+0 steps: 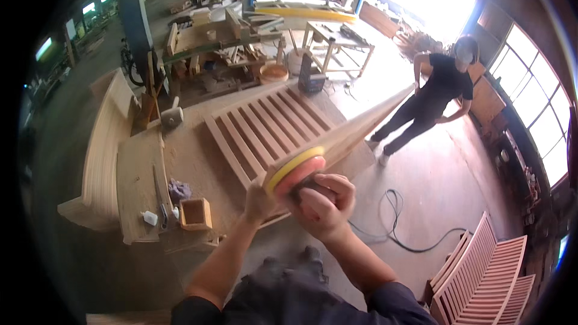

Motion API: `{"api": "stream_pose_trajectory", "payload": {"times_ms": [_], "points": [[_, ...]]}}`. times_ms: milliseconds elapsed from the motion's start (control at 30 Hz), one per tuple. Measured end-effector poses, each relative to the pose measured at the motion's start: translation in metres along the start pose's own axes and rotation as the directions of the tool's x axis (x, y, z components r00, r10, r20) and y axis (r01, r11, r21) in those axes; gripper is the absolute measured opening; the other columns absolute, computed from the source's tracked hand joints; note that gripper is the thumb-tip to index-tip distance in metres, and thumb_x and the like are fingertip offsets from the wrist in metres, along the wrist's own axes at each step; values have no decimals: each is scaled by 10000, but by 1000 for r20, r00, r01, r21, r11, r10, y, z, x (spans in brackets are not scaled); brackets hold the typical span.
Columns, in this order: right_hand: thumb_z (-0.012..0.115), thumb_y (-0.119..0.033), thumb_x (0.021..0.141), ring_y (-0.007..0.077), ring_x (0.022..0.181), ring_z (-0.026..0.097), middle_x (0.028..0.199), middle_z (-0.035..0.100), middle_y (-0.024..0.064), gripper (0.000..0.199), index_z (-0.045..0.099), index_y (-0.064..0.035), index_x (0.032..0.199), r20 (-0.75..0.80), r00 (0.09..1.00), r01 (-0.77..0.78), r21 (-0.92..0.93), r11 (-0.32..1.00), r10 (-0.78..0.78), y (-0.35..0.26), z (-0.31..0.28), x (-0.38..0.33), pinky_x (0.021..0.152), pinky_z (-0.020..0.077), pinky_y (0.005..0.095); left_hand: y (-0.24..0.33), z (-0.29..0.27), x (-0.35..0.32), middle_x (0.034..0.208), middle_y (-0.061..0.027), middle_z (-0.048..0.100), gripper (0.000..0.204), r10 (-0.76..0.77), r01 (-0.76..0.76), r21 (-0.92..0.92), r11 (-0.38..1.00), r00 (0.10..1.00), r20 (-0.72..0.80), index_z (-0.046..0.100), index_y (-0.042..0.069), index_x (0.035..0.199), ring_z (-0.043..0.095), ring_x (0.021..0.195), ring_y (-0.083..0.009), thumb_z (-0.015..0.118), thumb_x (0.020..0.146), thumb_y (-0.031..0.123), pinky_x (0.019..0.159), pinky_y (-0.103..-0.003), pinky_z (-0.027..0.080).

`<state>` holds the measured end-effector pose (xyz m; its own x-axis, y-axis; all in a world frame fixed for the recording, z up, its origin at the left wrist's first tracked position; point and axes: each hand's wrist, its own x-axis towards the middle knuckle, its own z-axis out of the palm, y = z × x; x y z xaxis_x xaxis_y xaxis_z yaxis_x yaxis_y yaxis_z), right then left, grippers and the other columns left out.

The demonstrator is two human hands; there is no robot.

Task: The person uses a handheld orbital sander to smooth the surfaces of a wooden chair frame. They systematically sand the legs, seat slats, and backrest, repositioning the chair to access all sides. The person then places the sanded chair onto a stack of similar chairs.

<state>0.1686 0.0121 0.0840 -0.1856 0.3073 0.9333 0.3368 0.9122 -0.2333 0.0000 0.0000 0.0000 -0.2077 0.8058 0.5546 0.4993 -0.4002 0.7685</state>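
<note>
My right hand [325, 201] grips a round hand sanding pad [296, 171] with a yellow foam layer and a pink face, pressed against the near end of a long pale wooden plank [361, 123]. The plank runs up and away to the right from my hands. My left hand [257, 201] holds the plank's near end from below, mostly hidden behind the pad. Both forearms come in from the lower edge.
A slatted wooden frame [265, 126] lies on a sawdust-covered bench. A small wooden box [195, 213], a handsaw [160, 195], a white bottle [149, 218] and a mallet [172, 115] sit at left. A person in black [430, 99] stands at right. A black cable [397, 229] crosses the floor; slatted panels [481, 271] lean at lower right.
</note>
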Motion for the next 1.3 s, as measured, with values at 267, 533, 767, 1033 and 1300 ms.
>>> {"api": "stream_pose_trajectory", "payload": {"times_ms": [267, 533, 767, 1033, 1300], "points": [[921, -332, 729, 298, 838, 702, 984, 659, 46, 326, 732, -182, 949, 799, 599, 16, 51, 999, -50, -26, -16, 191, 753, 575, 418, -52, 18, -38, 803, -160, 729, 310, -281, 281, -44, 959, 913, -295, 696, 70, 944, 748, 814, -373, 867, 757, 250, 717, -436, 584], [868, -500, 809, 165, 798, 698, 895, 695, 64, 515, 731, -78, 1071, 898, -440, -113, -55, 992, 0, 4, 112, 257, 670, 564, 331, -56, 15, -29, 722, -130, 711, 260, -51, 123, 175, 977, 929, -366, 648, 110, 834, 733, 707, -369, 848, 739, 246, 646, -458, 595], [804, -433, 888, 160, 760, 668, 928, 704, 55, 422, 734, -60, 1072, 701, -710, -122, -27, 992, -68, 43, 174, 218, 651, 562, 338, -41, 18, -13, 663, -126, 673, 232, -3, 100, 216, 971, 913, -409, 623, 103, 747, 718, 643, -374, 828, 725, 208, 603, -459, 601], [864, -412, 831, 182, 808, 694, 983, 719, 34, 388, 742, -123, 1060, 928, -373, -81, -1, 997, -30, -9, 100, 262, 699, 576, 370, -57, 11, -32, 659, -147, 645, 294, 1, 78, 235, 969, 947, -321, 627, 93, 794, 696, 658, -386, 857, 718, 260, 580, -477, 551], [921, -390, 734, 258, 795, 696, 1005, 606, 69, 392, 728, -163, 989, 798, 578, 227, 42, 973, -169, -27, -16, 186, 666, 586, 406, -52, 16, -27, 747, -163, 703, 381, -180, 211, 77, 974, 938, -295, 622, 101, 836, 729, 741, -383, 925, 748, 314, 653, -456, 569]]}}
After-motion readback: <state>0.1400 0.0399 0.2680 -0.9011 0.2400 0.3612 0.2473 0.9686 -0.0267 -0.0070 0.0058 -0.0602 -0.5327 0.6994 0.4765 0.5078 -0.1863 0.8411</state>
